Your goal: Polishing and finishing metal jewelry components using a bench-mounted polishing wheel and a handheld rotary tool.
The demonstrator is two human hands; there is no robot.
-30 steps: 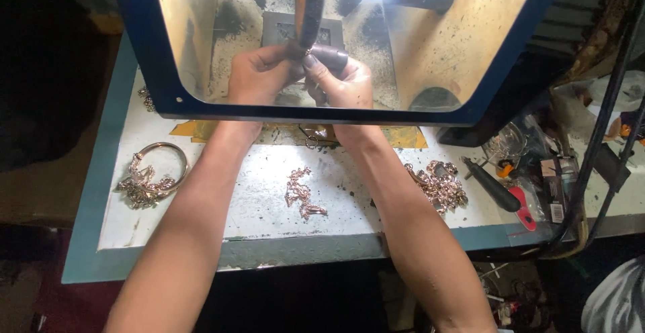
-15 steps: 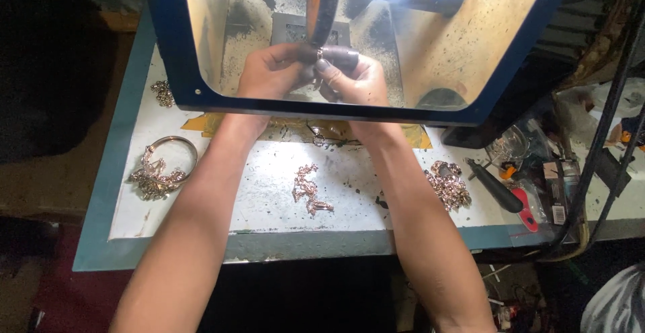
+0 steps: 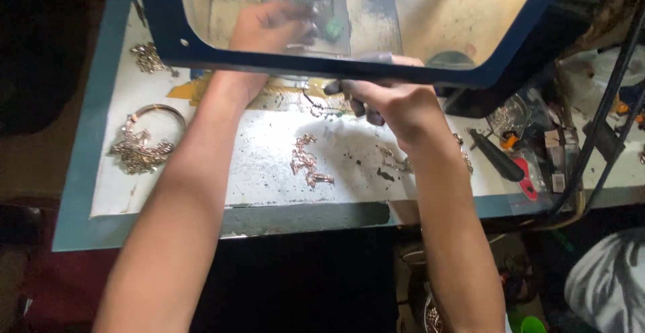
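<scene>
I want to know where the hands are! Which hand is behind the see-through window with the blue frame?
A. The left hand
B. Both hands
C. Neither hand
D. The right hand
A. The left hand shows through the clear shield with the blue frame, while the right hand is below that frame, out over the white table near the small metal pieces.
</scene>
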